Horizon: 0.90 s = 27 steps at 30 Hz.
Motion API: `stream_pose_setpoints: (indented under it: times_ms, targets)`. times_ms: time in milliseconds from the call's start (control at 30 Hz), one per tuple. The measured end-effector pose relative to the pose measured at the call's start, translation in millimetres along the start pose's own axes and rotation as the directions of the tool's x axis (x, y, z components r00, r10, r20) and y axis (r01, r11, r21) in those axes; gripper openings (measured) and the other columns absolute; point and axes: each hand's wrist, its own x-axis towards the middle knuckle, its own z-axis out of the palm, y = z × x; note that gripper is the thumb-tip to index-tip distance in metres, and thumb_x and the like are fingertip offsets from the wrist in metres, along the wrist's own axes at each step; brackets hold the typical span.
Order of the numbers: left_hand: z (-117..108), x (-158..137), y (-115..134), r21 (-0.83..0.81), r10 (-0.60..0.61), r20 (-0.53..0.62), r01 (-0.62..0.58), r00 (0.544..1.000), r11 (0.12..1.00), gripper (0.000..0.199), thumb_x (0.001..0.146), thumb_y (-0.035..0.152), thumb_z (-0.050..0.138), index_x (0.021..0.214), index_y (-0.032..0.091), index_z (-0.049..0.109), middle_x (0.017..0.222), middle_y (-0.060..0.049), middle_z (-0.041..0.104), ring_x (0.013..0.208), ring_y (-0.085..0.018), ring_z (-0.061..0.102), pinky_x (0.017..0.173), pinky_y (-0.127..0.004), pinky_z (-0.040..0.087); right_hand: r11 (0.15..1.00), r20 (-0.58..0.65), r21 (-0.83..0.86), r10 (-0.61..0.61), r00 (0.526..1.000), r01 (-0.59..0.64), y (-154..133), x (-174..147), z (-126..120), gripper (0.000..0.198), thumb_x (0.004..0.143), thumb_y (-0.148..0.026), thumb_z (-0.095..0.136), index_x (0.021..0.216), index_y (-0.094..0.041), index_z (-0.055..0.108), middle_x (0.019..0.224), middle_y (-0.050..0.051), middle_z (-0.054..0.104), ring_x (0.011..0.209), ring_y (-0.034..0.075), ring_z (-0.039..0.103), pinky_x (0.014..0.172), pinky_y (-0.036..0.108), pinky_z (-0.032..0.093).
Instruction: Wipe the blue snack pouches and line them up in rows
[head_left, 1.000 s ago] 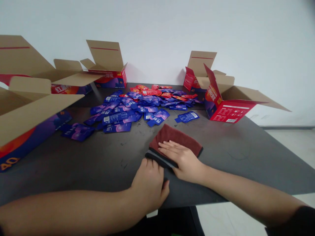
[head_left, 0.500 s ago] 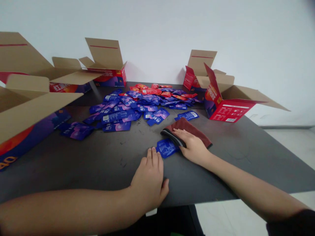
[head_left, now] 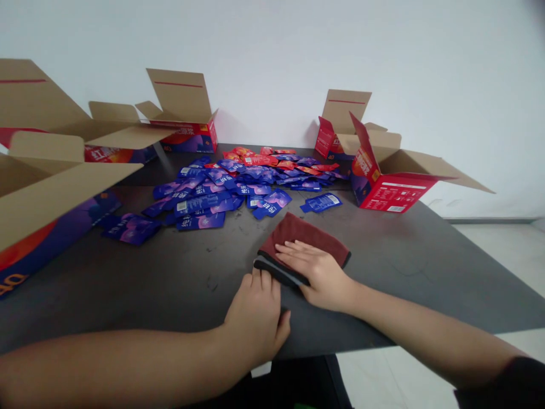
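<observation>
A folded brown cloth (head_left: 313, 233) with a black edge and grey underside lies near the front of the table. My right hand (head_left: 321, 275) holds it from above, fingers stretched across the cloth and thumb side at its near edge. My left hand (head_left: 258, 309) rests on the tabletop just left of it, fingers extended together and pointing forward, thumb apart. Its fingertips touch or slip under the cloth's near left corner. The blue packet that lay between my hands is now covered by the cloth. Farther off, one blue packet (head_left: 322, 202) lies by itself.
A heap of blue packets (head_left: 204, 201) and red packets (head_left: 259, 159) spreads over the back of the dark table (head_left: 170, 284). Open cartons stand around it: a near-left carton (head_left: 63, 227), a back-left carton (head_left: 191, 137), a back-right carton (head_left: 330, 139) and a red carton (head_left: 394, 190) on the right.
My right hand has slid the cloth left and toward me, over the blue packet, up to my left fingertips. My left hand has stayed in nearly the same place.
</observation>
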Motion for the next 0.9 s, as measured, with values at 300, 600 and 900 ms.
stream_pose_setpoints:
  times_ms: [300,600,900]
  targets:
    - [-4,-1,1,0.001,0.021,0.034,-0.021,0.999,1.0,0.058,0.086,0.035,0.037,0.123,-0.005,0.056,0.123,-0.031,0.055,0.117,-0.041,0.05,0.093,-0.049,0.04,0.999,0.034,0.001,-0.041,0.999,0.041,-10,-2,1,0.061,0.071,-0.01,0.049,0.131,-0.016,0.052,0.137,0.01,0.053,0.128,0.022,0.046,0.111,0.043,0.034]
    - [-2,-2,0,0.012,0.027,0.014,-0.027,1.0,1.0,0.063,0.086,0.037,0.037,0.128,-0.008,0.05,0.132,-0.033,0.047,0.123,-0.044,0.043,0.095,-0.05,0.038,0.997,0.026,-0.073,0.0,1.0,0.002,-12,-3,2,0.059,0.071,-0.009,0.048,0.13,-0.007,0.053,0.137,0.015,0.051,0.129,0.023,0.045,0.113,0.04,0.032]
    - [0,-2,-1,0.013,0.025,-0.009,-0.025,1.0,1.0,0.064,0.086,0.037,0.037,0.132,-0.007,0.046,0.136,-0.032,0.044,0.125,-0.044,0.04,0.095,-0.05,0.038,0.997,0.002,-0.04,0.065,0.998,-0.065,-13,-5,-7,0.059,0.066,-0.008,0.049,0.124,-0.011,0.058,0.131,0.013,0.058,0.122,0.023,0.053,0.109,0.04,0.037]
